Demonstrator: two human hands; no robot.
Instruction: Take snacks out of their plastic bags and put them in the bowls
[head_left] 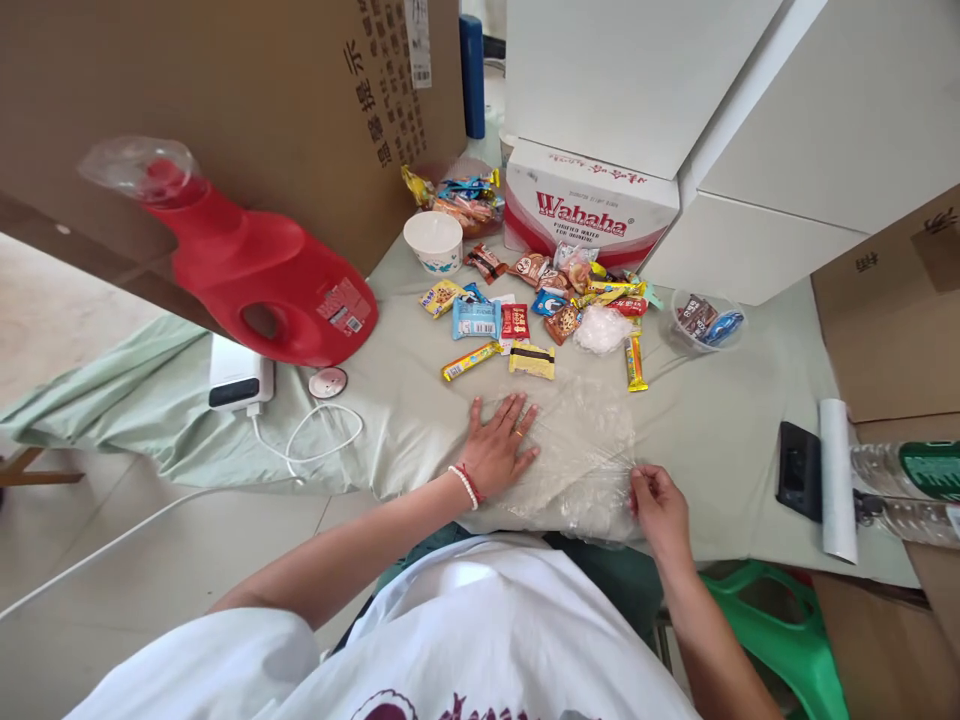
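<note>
A clear plastic bag (pixel 577 455) lies spread out on the cloth-covered table close to my body. My left hand (pixel 499 445) rests flat over its left part, fingers apart. At the bag's right edge my right hand (pixel 660 508) is closed, pinching the thin film. Beyond the bag are wrapped snacks: a pale yellow packet (pixel 532 360), a yellow stick pack (pixel 471 361), a light blue packet (pixel 476 319) and a red packet (pixel 515 321). A crumpled ball of clear plastic (pixel 602 328) sits to their right, beside another upright-lying yellow stick (pixel 635 362).
A white paper bowl (pixel 433 242) and a snack-filled basket (pixel 469 200) stand behind, near the Wahaba carton (pixel 592 205). A clear tub (pixel 705 322) holds packets. Left are a red jug (pixel 277 270) and power bank (pixel 238 375); right, a phone (pixel 799 470), white roll (pixel 837 480) and bottles (pixel 900 470).
</note>
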